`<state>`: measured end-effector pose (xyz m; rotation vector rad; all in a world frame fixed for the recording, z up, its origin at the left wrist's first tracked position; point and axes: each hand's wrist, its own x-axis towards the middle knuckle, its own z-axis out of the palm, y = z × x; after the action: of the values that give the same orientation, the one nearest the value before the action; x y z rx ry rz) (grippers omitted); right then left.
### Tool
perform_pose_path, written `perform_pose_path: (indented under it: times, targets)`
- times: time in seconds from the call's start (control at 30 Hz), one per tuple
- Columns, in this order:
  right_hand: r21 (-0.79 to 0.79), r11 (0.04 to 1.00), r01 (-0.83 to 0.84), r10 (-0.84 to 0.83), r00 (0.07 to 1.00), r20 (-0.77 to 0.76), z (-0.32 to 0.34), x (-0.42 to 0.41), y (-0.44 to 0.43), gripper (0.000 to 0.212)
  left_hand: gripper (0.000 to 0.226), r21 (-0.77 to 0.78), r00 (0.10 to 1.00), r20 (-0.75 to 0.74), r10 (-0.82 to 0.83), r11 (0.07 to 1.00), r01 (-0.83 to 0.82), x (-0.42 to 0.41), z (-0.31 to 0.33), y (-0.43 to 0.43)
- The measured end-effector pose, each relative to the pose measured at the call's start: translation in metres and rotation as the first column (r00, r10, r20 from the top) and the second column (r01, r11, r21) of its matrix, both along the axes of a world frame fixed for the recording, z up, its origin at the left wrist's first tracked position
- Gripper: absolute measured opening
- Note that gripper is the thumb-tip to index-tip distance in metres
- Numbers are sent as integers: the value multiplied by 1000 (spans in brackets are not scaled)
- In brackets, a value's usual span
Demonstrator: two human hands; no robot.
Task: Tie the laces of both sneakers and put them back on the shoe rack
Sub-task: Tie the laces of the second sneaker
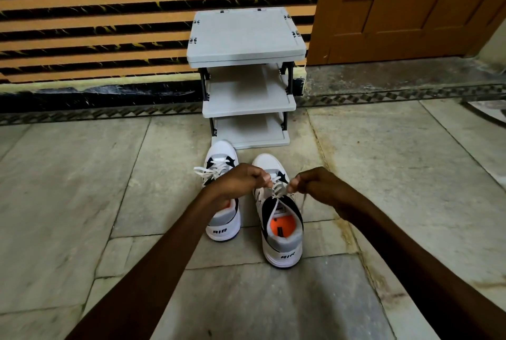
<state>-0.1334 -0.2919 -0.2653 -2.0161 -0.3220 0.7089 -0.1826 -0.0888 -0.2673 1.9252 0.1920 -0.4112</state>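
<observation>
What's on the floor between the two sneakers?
Nothing; the head view shows bare floor between the left sneaker and right sneaker.

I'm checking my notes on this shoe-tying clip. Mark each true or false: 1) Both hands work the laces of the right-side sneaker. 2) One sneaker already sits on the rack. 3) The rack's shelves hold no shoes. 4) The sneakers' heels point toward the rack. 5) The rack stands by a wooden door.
1) True: the left hand and right hand pinch the laces of the right-side sneaker.
2) False: it and the left-side sneaker stand on the floor.
3) True: the rack shows bare shelves.
4) False: toes point to it.
5) True: the door is right of it.
</observation>
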Motion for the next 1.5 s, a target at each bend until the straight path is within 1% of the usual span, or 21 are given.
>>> perform_pose_path:
  times: [0.1, 0.17, 0.27, 0.37, 0.43, 0.5, 0.57, 0.63, 0.7, 0.8, 0.87, 0.97, 1.03, 1.1, 1.13, 1.23, 1.27, 1.33, 1.4, 1.5]
  targets:
    - [226, 967, 121, -106, 991, -77, 7, -6, 3, 27, 18, -237, 993, 33, 113, 966, -102, -3, -1, -6]
    - [346, 922, 171, -142, 984, -106, 5, -8, 4, 30, 16, -342, 988, 35, 151, 931, -130, -6, -8, -8]
    - [398, 883, 248, -222, 969, -112, -1, -7, 7, 19, 17, -460, 968, -18, 252, 857, -232, -9, -17, -14]
    - [428, 837, 342, -312, 940, -140, -9, -7, 12, 16, 16, -529, 917, -67, 393, 766, -367, -8, -19, -20]
    - [449, 805, 387, -341, 922, -184, -14, -7, 16, 18, 19, -538, 887, -79, 454, 730, -422, -6, -20, -24]
    - [466, 778, 421, -351, 907, -232, -19, -6, 21, 19, 17, -520, 856, -77, 511, 712, -471, -3, -20, -28]
    - [464, 756, 461, -372, 887, -274, -23, -5, 27, 18, 12, -454, 835, -23, 550, 738, -499, 1, -23, -32]
    - [453, 736, 503, -405, 864, -300, -25, -3, 31, 18, 14, -386, 826, 44, 562, 772, -505, 3, -27, -36]
    - [431, 723, 540, -442, 841, -313, -27, -2, 33, 19, 17, -354, 817, 79, 571, 782, -512, 5, -31, -39]
    - [391, 718, 575, -474, 816, -330, -28, 0, 35, 24, 9, -382, 796, 72, 600, 754, -534, 7, -33, -42]
    - [388, 712, 585, -477, 809, -345, -30, 0, 37, 25, 10, -427, 793, 41, 608, 728, -537, 8, -34, -44]
    - [419, 681, 600, -463, 797, -388, -32, 0, 39, 21, 20, -453, 790, -1, 614, 704, -547, 13, -41, -45]
    - [425, 676, 602, -454, 794, -404, -32, 1, 38, 17, 22, -438, 786, 5, 618, 708, -554, 14, -46, -45]
    - [409, 690, 597, -450, 797, -403, -35, 3, 36, 16, 23, -394, 787, 54, 614, 737, -549, 14, -51, -42]
    - [388, 712, 585, -448, 804, -390, -37, 3, 35, 17, 23, -368, 790, 83, 608, 755, -543, 12, -52, -40]
    - [292, 830, 474, -398, 872, -285, -47, 4, 30, 21, 24, -286, 803, 206, 560, 819, -498, 6, -60, -31]
    - [270, 863, 427, -365, 897, -252, -49, 4, 29, 22, 25, -246, 811, 261, 523, 849, -468, 4, -62, -30]
    - [248, 898, 364, -317, 925, -209, -50, 6, 29, 23, 28, -153, 831, 354, 430, 903, -402, 0, -63, -29]
    - [232, 911, 341, -304, 935, -181, -49, 9, 31, 22, 34, -75, 839, 430, 333, 940, -334, -3, -63, -30]
    - [215, 916, 339, -303, 935, -184, -47, 15, 33, 19, 50, 50, 856, 481, 188, 969, -241, -4, -65, -30]
